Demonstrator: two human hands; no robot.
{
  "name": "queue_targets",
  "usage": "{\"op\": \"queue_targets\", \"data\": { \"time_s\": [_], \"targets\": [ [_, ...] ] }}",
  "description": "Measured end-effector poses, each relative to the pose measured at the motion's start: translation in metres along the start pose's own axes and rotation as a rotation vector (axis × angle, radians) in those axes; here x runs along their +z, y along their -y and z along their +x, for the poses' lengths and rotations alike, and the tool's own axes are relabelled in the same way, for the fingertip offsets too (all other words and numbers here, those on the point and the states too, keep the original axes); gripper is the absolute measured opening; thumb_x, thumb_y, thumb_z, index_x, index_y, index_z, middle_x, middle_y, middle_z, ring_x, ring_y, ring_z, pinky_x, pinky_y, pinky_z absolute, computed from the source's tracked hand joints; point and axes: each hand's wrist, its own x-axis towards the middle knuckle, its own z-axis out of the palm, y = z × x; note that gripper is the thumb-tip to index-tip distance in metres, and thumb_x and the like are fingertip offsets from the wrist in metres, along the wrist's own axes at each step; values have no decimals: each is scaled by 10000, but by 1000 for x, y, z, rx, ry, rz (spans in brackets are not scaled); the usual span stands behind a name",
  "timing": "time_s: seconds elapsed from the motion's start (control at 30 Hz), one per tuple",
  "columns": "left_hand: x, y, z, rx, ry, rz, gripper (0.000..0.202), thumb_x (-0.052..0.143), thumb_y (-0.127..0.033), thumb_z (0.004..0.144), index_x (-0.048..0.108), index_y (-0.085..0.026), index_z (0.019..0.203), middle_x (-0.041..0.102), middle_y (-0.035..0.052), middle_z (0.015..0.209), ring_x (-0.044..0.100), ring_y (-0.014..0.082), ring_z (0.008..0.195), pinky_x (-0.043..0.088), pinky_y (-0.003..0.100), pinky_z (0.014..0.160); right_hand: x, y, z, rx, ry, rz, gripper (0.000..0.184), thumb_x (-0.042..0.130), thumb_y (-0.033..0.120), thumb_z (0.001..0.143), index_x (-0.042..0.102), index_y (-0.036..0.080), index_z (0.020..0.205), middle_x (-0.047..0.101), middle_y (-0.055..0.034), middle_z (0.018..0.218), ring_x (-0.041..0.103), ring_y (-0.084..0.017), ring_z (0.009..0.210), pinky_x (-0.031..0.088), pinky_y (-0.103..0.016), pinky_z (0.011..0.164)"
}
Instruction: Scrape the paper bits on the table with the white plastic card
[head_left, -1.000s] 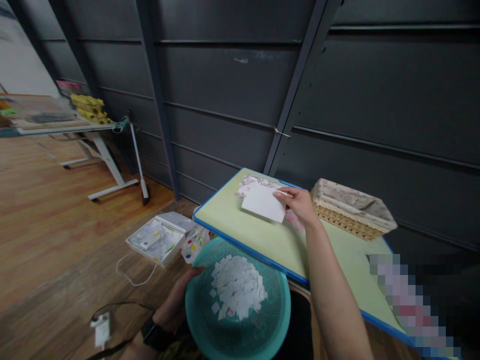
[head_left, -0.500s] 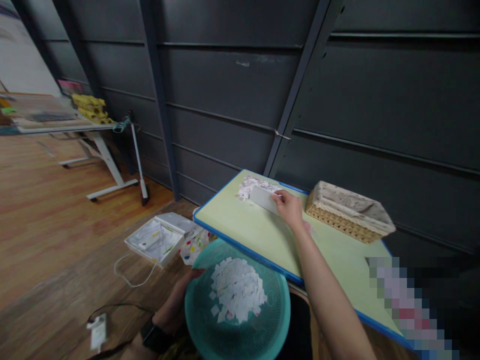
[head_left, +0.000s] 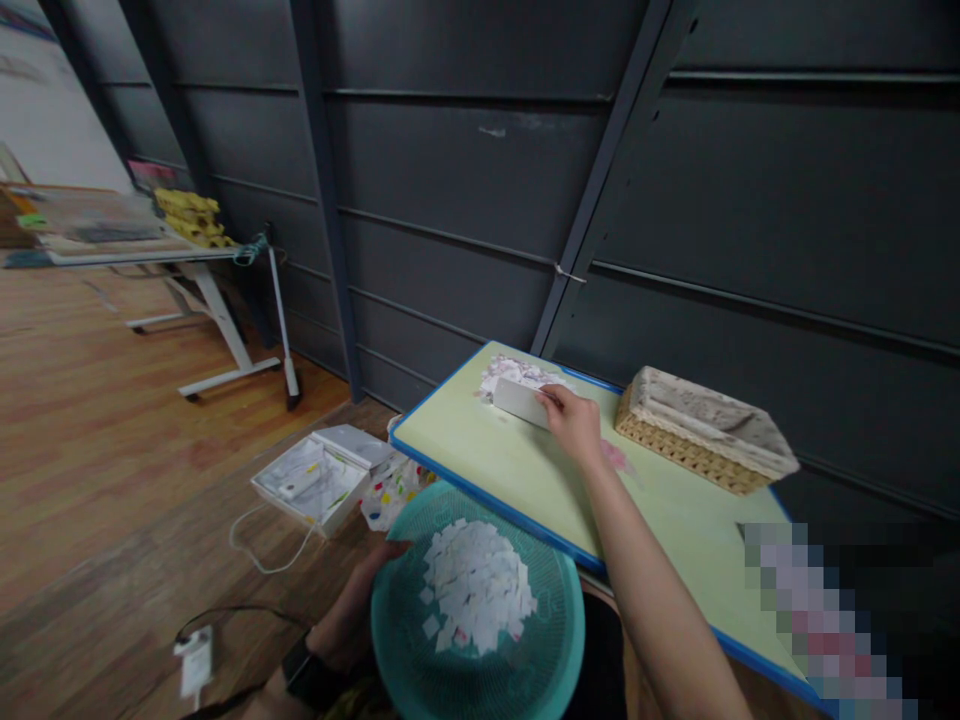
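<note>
My right hand (head_left: 572,422) reaches across a pale green table with a blue edge (head_left: 525,480) and grips a white card (head_left: 520,401), held low against the tabletop beside a heap of small paper scraps (head_left: 512,372) at the far corner. My left hand (head_left: 375,585) holds the rim of a teal plastic basket (head_left: 480,610) below the table's near edge. The basket holds a pile of small white paper pieces (head_left: 475,584). The left fingers are mostly hidden behind the basket.
A woven basket with a cloth lining (head_left: 701,428) stands on the table to the right of my hand. On the wooden floor lie an open white box (head_left: 319,476), a cable and a charger (head_left: 196,661). A white-legged table (head_left: 135,250) stands far left. Dark wall behind.
My right hand has moved the white card away from me and lowered it from a raised, flat-facing position down to the tabletop next to the scrap heap. The basket has stayed where it was.
</note>
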Motion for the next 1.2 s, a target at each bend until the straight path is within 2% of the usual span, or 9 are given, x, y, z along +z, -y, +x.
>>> {"op": "queue_targets", "data": {
  "time_s": [0.17, 0.27, 0.5, 0.8, 0.93, 1.2],
  "targets": [
    [3, -1, -2, -1, -18, -6, 236, 693, -243, 713, 693, -113, 910, 724, 32, 616, 645, 172, 579, 472, 267, 591, -8, -1, 0, 31, -65, -83, 315, 469, 380, 859, 714, 218, 974, 725, -77, 929, 668, -231, 820, 471, -315, 744],
    [4, -1, -3, -19, -19, -6, 185, 676, -256, 732, 705, -119, 852, 715, 23, 591, 636, 162, 558, 466, 256, 566, -5, 2, -1, 10, -62, -38, 323, 462, 376, 869, 713, 216, 994, 720, -81, 960, 671, -230, 835, 474, -315, 759],
    [6, -3, -7, -9, 4, 17, 122, 671, -225, 730, 711, -124, 785, 738, 50, 653, 649, 180, 602, 481, 283, 629, -1, 7, -2, -46, -4, -39, 314, 464, 346, 870, 714, 215, 1008, 716, -84, 977, 674, -235, 841, 477, -323, 775],
    [3, 0, -2, -39, 6, 0, 345, 648, -318, 757, 641, -102, 1026, 703, 14, 563, 633, 177, 542, 470, 289, 578, -10, 0, 1, -15, -48, -21, 315, 474, 387, 856, 727, 238, 970, 723, -65, 951, 676, -233, 842, 490, -320, 768],
    [2, 1, -2, -37, 8, -14, 395, 655, -281, 754, 610, -103, 1104, 733, 15, 610, 658, 169, 571, 485, 273, 600, -8, 5, 0, -29, -14, -17, 311, 475, 383, 853, 727, 246, 972, 725, -58, 943, 676, -236, 840, 494, -326, 760],
    [2, 1, -1, -64, -6, -18, 245, 660, -285, 749, 668, -108, 917, 736, 27, 601, 661, 158, 550, 503, 261, 584, -9, 6, -1, -28, -31, 7, 302, 485, 370, 850, 729, 237, 968, 722, -62, 955, 675, -232, 860, 494, -323, 785]
  ]
}}
